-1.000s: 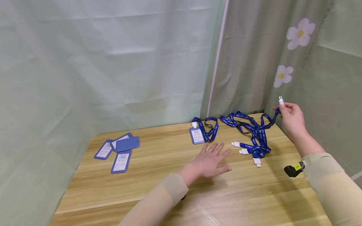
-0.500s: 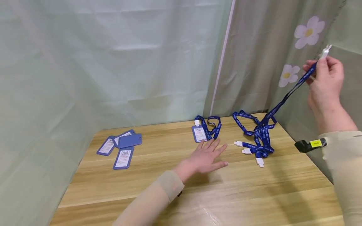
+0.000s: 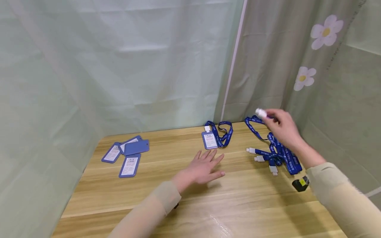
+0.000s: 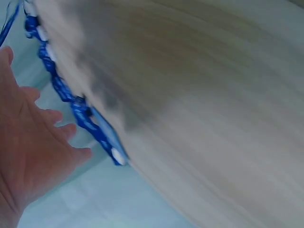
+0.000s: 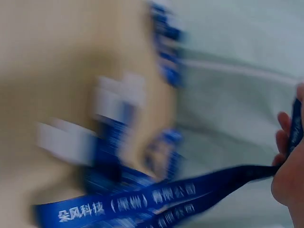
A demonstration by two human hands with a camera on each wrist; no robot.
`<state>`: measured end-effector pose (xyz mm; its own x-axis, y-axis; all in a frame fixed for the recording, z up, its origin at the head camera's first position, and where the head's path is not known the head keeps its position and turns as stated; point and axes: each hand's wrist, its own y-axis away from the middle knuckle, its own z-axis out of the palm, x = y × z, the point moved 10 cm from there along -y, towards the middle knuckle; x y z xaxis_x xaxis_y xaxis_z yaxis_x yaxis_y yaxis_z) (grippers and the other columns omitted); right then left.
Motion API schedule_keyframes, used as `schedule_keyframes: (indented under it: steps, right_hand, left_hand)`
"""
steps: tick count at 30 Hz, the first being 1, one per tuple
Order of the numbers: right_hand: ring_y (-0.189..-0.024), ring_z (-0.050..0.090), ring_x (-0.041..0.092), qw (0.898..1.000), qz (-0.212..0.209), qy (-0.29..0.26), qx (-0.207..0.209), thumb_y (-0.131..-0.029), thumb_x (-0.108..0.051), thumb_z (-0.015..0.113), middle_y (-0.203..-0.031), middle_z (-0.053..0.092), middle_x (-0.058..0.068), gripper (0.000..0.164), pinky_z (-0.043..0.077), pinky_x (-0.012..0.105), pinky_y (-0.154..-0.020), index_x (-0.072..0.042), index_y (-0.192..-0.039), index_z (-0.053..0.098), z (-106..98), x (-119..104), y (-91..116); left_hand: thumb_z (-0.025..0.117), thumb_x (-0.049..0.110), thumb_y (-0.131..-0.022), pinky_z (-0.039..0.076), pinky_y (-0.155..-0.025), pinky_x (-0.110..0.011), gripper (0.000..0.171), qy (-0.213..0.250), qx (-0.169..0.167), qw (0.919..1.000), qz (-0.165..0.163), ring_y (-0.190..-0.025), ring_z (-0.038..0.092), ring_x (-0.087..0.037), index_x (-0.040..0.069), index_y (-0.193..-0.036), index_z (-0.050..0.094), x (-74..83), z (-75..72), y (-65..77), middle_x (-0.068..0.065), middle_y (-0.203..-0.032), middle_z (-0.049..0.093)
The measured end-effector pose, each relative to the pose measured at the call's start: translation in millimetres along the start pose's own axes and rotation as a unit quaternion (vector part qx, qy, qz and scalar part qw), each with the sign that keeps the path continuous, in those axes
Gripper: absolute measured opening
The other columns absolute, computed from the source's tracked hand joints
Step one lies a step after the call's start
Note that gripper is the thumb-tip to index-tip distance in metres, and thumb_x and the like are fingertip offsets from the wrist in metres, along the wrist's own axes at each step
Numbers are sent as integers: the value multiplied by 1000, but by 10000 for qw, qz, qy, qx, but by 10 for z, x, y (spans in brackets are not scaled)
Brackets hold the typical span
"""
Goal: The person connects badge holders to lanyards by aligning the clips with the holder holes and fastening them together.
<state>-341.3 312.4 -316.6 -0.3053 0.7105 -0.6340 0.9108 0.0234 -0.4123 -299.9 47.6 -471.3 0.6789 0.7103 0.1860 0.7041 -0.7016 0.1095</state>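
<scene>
My right hand (image 3: pixel 282 129) pinches a blue lanyard by its white clip (image 3: pixel 261 112), above the far right of the table. In the right wrist view, the doubled strap (image 5: pixel 175 192) of that lanyard runs from the hand (image 5: pixel 289 175) down across the view. Several other lanyards (image 3: pixel 275 153) lie in a loose pile below, their white clips pointing left. My left hand (image 3: pixel 200 170) is spread flat, palm down, near the table's middle and holds nothing. Just beyond it lies a blue card holder (image 3: pixel 210 140) joined to a lanyard (image 3: pixel 225 137).
Several blue card holders (image 3: pixel 129 166) overlap on the left of the wooden table (image 3: pixel 172 205). One shows its plain back (image 3: pixel 137 147). Pale curtains (image 3: pixel 148 66) stand behind and at both sides of the table.
My right hand first rose to the upper right, drawing the lanyard up from the pile, then came down and left with it. The left hand shifted slightly left.
</scene>
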Motion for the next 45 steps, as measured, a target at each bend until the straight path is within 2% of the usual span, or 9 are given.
schedule_keyframes:
  steps: [3, 7, 10, 13, 19, 27, 34, 38, 45]
  right_hand:
    - [-105, 58, 30, 9902, -630, 897, -867, -102, -34, 65, -123, 67, 11, 37, 49, 50, -84, -11, -131, 68, 676, 67, 266]
    - [-112, 60, 32, 9655, -1267, 1526, -1686, -99, -36, 70, -121, 70, 6, 31, 46, 59, -97, -17, -122, 74, 1370, 61, 565]
    - [-111, 61, 31, 9538, -1460, 1666, -2028, -97, -35, 72, -118, 69, 4, 27, 47, 57, -97, -18, -118, 75, 1719, 7, 670]
    - [-114, 61, 31, 9512, -1454, 1686, -2137, -97, -33, 72, -120, 69, 6, 28, 48, 55, -98, -18, -120, 75, 1926, -38, 690]
    - [-122, 56, 33, 9532, -1202, 1778, -2129, -93, -40, 75, -130, 65, 7, 41, 44, 59, -102, -18, -128, 73, 2068, -64, 678]
    - [-128, 54, 37, 9645, -941, 1517, -1946, -94, -36, 75, -136, 63, 12, 33, 41, 60, -107, -17, -122, 76, 2083, -43, 667]
    - [-134, 50, 38, 9661, -672, 1370, -2082, -94, -36, 75, -142, 60, 14, 44, 38, 60, -110, -14, -132, 70, 2081, -14, 661]
    - [-135, 49, 39, 9646, -621, 1374, -2165, -95, -37, 74, -143, 59, 15, 44, 37, 60, -111, -15, -133, 70, 2099, -1, 661]
    - [-135, 49, 40, 9576, -651, 1569, -2325, -96, -36, 72, -145, 58, 16, 45, 38, 59, -110, -15, -136, 69, 2111, -12, 647]
  left_hand:
    - [31, 68, -103, 4, -122, -61, 75, 0, -90, 9998, -159, -156, 10, -36, 29, -166, 16, -193, 68, 106, -13, -171, 10]
    - [32, 67, -103, 6, -122, -63, 75, -20, -143, 9992, -371, -155, 13, -38, 27, -165, 19, -423, 117, 244, -14, -170, 13]
    - [32, 67, -103, 6, -121, -64, 76, -32, -154, 9987, -491, -155, 13, -39, 25, -165, 21, -545, 136, 329, -15, -170, 13]
    - [33, 67, -103, 7, -121, -65, 76, 4, -153, 9984, -547, -154, 14, -40, 24, -165, 22, -609, 151, 379, -16, -170, 14]
    - [31, 69, -103, 6, -121, -64, 77, -16, -214, 9973, -696, -155, 13, -38, 26, -165, 20, -678, 233, 410, -14, -170, 13]
    - [29, 71, -102, 5, -122, -63, 77, 31, -145, 9972, -736, -156, 11, -36, 27, -165, 19, -722, 258, 419, -13, -170, 13]
    - [34, 66, -104, 11, -120, -65, 76, 6, 74, 9965, -832, -154, 16, -40, 22, -165, 24, -799, 157, 476, -17, -169, 17]
    - [36, 65, -104, 11, -120, -67, 76, 38, 136, 9942, -1067, -154, 16, -41, 20, -164, 26, -985, 109, 559, -18, -168, 18]
    - [39, 63, -104, 10, -119, -68, 76, -55, 379, 9879, -1501, -153, 15, -44, 18, -164, 26, -1465, 47, 740, -20, -168, 18]
